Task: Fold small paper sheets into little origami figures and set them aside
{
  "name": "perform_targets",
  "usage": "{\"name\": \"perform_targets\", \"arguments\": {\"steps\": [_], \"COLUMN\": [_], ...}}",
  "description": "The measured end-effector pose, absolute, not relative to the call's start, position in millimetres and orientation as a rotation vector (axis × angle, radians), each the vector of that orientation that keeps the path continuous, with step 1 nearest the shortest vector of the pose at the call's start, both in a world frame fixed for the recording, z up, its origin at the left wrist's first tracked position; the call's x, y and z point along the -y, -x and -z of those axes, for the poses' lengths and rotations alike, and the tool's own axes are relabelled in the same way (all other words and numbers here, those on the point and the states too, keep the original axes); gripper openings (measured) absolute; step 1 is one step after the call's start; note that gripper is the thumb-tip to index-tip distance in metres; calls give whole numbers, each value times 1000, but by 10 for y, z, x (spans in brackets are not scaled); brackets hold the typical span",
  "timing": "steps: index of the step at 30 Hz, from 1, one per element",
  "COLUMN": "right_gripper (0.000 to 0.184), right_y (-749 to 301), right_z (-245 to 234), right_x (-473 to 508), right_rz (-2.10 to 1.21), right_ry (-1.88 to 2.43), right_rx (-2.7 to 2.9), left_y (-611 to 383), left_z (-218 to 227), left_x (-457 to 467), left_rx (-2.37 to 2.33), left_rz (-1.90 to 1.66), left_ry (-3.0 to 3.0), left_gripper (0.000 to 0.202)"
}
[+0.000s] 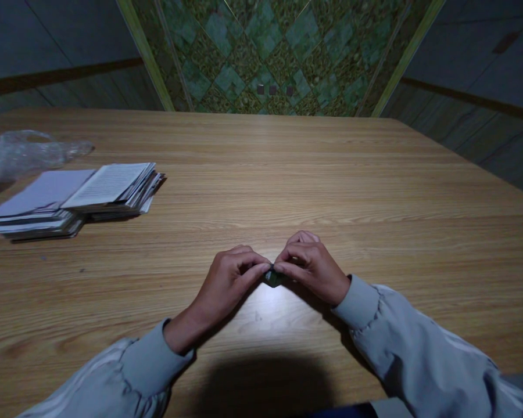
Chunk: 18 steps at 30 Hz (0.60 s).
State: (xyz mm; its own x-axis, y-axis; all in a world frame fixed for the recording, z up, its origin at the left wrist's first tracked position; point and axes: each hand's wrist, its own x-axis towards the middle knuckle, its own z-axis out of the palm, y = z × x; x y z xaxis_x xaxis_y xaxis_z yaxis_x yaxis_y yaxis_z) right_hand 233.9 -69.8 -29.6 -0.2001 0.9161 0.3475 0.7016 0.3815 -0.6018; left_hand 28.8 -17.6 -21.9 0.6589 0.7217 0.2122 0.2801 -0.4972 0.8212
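Observation:
My left hand (229, 278) and my right hand (309, 264) meet at the middle of the wooden table (375, 191), fingers curled and pinched together. Between the fingertips sits a small dark green folded piece (272, 278), mostly hidden by the fingers. Both hands pinch it from either side, low against the tabletop. Grey sleeves cover both forearms.
Two overlapping stacks of paper sheets (74, 200) lie at the left of the table. A crumpled clear plastic bag (24, 154) rests behind them near the left edge. A green patterned floor (270, 58) shows beyond the table's far edge.

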Motion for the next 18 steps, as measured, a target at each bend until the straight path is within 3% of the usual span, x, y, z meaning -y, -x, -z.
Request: {"name": "perform_targets", "arguments": {"steps": [18], "right_gripper": [15], "right_y": [-2458], "right_z": [299], "right_x": [695], "right_rz": [-633], "right_ry": [1334], "right_rx": [1846], "left_y": [-179], "left_z": [230], "left_x": [24], "left_rx": [-779], "left_rz": [-634], "left_ry": [-1793], "left_gripper": [20]}}
